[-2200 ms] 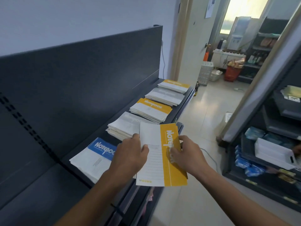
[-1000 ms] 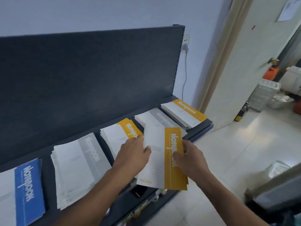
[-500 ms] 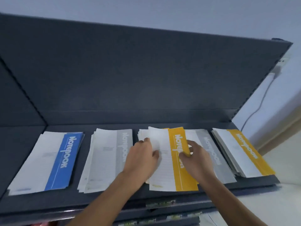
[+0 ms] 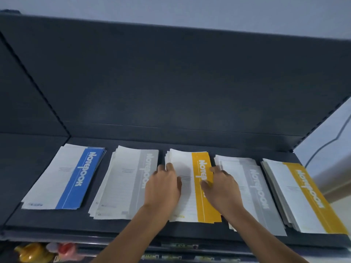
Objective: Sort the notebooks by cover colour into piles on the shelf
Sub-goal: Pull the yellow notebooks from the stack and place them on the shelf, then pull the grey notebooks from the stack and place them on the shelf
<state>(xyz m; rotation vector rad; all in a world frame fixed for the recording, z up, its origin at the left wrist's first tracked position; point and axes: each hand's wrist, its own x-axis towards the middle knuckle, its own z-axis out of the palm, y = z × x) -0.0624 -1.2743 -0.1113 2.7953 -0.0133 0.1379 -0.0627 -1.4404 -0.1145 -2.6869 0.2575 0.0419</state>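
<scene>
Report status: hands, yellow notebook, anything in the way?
Left hand pinches yellow notebook at left edge; right hand presses its band. Notebook lies on middle pile. Nothing in the way.
</scene>
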